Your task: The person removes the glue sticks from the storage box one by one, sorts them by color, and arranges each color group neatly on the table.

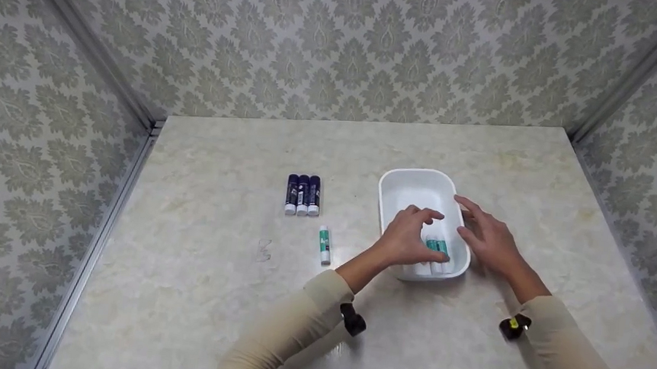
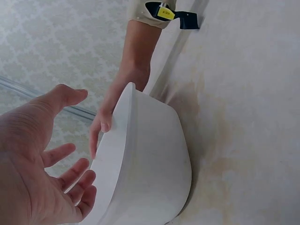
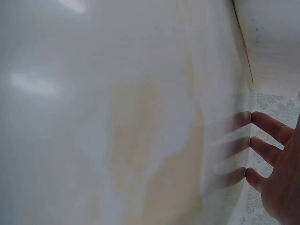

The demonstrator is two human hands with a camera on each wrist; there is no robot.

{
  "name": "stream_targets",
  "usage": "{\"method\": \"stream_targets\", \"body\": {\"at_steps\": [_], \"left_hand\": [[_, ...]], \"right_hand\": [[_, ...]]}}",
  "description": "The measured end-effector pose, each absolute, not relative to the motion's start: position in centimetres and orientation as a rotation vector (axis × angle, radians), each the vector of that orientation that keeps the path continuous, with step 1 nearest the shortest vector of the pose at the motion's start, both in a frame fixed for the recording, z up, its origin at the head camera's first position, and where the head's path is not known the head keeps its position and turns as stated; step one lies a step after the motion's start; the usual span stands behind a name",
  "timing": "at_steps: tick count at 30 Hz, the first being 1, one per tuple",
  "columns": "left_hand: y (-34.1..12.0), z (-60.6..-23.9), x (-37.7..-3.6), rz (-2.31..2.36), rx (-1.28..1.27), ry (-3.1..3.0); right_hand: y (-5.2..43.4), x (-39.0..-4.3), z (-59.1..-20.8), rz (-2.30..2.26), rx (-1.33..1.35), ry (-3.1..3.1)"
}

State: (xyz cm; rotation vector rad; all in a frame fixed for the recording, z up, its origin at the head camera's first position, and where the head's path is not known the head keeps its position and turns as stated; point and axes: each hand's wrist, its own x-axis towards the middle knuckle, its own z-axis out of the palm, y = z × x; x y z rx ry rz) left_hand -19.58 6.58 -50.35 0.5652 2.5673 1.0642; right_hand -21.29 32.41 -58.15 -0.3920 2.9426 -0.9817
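A white plastic tub [image 1: 408,187] stands in the middle of the table, seen in the head view. Two green-and-white glue sticks [image 1: 437,249] lie at its near end. My left hand [image 1: 413,233] hovers over the tub with its fingers loosely bent; the left wrist view shows its palm [image 2: 51,173] empty. My right hand [image 1: 482,230] rests with straight fingers against the tub's right wall [image 3: 140,117], fingertips [image 3: 260,145] touching it. Another green glue stick [image 1: 324,245] lies on the table left of the tub. Three blue glue sticks [image 1: 302,195] lie side by side farther left.
The marble-patterned table [image 1: 204,316] is boxed in by patterned walls [image 1: 42,124] on the left, back and right. A faint pencil mark [image 1: 264,251] shows left of the single glue stick. Black wrist cameras [image 1: 352,319] sit on both beige sleeves.
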Motion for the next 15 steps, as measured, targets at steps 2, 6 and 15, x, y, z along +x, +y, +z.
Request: {"method": "stream_targets", "body": {"at_steps": [2,6,15], "left_hand": [[6.8,-50.6,-20.0,1.071,0.570,2.555],[7.5,-52.3,-21.4,1.040,0.600,2.565],[8.2,-53.6,-23.2,0.893,0.553,2.462]], "right_hand": [[32.4,-21.3,-58.1,-0.985,-0.391,2.941],[32.4,-21.3,-58.1,-1.011,-0.400,2.950],[32.6,-21.4,-58.4,-1.064,-0.481,2.972]]}}
